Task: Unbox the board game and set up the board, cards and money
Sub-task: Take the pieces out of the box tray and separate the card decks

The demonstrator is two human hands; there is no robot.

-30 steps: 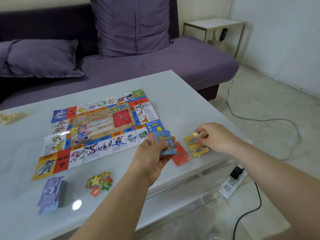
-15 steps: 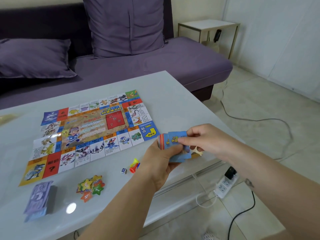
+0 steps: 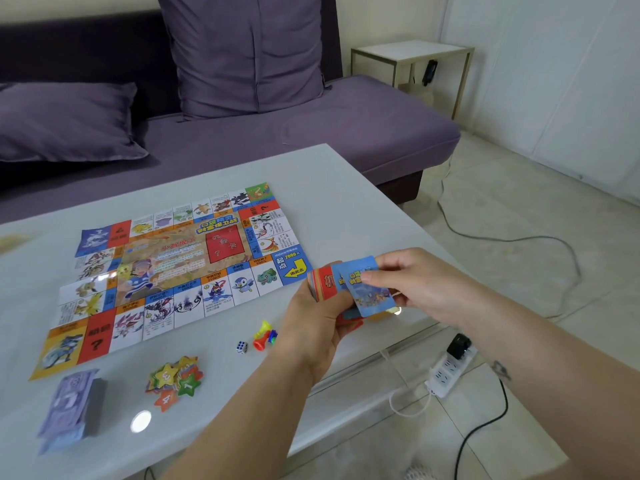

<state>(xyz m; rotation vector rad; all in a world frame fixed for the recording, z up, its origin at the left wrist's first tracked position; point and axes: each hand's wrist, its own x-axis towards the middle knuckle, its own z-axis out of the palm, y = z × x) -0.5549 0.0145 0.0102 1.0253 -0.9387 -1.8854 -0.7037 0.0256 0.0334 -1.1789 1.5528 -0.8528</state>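
The colourful game board (image 3: pixel 180 271) lies unfolded flat on the white table (image 3: pixel 346 202). Just off its near right corner, my left hand (image 3: pixel 318 320) grips a stack of cards (image 3: pixel 325 284) with a red card showing. My right hand (image 3: pixel 415 285) pinches a blue card (image 3: pixel 369 292) at the top of that stack. Red and yellow cards peek out on the table under the hands. A pile of purple play money (image 3: pixel 69 407) sits at the near left. Star-shaped tokens (image 3: pixel 175 379), a die (image 3: pixel 241 347) and coloured pawns (image 3: pixel 265 336) lie in front of the board.
A purple sofa (image 3: pixel 311 133) with cushions runs behind the table. On the floor to the right lie a power strip (image 3: pixel 450 368) and cables. A small side table (image 3: pixel 412 60) stands at the back right. The table edge is close to my hands.
My right hand left the yellow card on the table and came to the stack in my left hand, where it now pinches a blue card. The view shifted slightly right.
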